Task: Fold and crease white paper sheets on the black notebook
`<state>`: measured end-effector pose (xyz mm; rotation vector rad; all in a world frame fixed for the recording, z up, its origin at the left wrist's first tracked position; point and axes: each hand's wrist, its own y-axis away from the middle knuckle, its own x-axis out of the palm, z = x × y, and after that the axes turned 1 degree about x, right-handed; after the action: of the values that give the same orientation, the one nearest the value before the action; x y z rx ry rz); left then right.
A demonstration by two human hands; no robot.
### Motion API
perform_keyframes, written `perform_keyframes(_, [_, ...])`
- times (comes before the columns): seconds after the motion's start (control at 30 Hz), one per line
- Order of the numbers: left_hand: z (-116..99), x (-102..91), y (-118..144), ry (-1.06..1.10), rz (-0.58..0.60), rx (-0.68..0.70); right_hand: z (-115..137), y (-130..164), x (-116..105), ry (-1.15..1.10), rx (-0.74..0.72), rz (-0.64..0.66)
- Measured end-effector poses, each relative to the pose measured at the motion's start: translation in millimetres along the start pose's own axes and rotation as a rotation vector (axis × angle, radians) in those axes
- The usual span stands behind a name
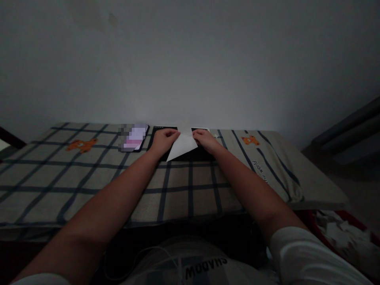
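Hands (164, 141) (207, 141) pinch | pointed white paper (183, 145) | flat black rectangle (203, 155) | checked cloth (178, 178)

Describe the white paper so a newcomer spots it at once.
On the checked cloth along the wall, find the flat black item near the middle. The white paper is over it, between the left hand and the right hand. Its pale surface and pointed near corner set it apart from the dark item underneath.

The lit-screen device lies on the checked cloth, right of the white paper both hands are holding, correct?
Not quite: the head view shows the lit-screen device left of the white paper, not right. It does lie on the checked cloth, and the left hand and right hand do hold the paper.
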<state>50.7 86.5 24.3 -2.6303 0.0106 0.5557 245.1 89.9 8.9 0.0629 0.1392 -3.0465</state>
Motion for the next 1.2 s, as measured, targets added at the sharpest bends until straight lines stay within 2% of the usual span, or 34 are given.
perform_keyframes(0.13, [1.6, -2.1, -2.0, -0.004, -0.038, -0.03, -1.6, -1.3, -2.7, -0.046, 0.02, 0.029])
perform_keyframes(0.3, [2.9, -4.0, -4.2, 0.039, -0.07, -0.074, -0.9, -0.5, -5.4, 0.004, -0.005, 0.049])
perform_keyframes(0.5, [2.1, -3.8, -4.1, 0.043, -0.074, -0.065, 0.3, 0.1, -4.0, -0.002, 0.023, 0.071])
perform_keyframes(0.77, [-0.8, -3.5, -1.4, 0.006, -0.058, -0.01, -0.4, 0.2, -2.6, 0.076, -0.016, 0.02])
perform_keyframes(0.97, [3.2, -2.3, -3.4, 0.047, -0.055, -0.028, 0.0, 0.3, -0.2, 0.036, 0.009, 0.019])
perform_keyframes(1.2, [8.8, -4.8, -7.2, 0.016, -0.117, -0.054, -2.4, -0.4, -5.1, -0.01, 0.057, 0.097])
